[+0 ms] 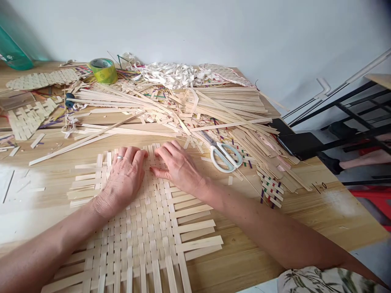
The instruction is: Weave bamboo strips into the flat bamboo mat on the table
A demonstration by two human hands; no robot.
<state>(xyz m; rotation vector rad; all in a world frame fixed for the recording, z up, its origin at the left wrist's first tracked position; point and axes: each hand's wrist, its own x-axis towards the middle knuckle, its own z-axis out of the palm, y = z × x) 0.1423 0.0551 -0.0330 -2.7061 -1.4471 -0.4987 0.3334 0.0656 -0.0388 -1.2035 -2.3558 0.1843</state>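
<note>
Beneath both sets of fingers: woven mat (137, 228) of pale strips, flat on the table (241, 252), loose ends projecting at its sides.
Left hand (127, 169): fingers bent down on the mat's far part; grip on a strip cannot be told.
Right hand (179, 167): thumb and forefinger parted, weave between them.
Scissors (219, 145): near, right of the right fingers.
Loose strips (226, 99): piled beyond both hands' fingers.
Tape roll (106, 76): well beyond the left fingers.
</note>
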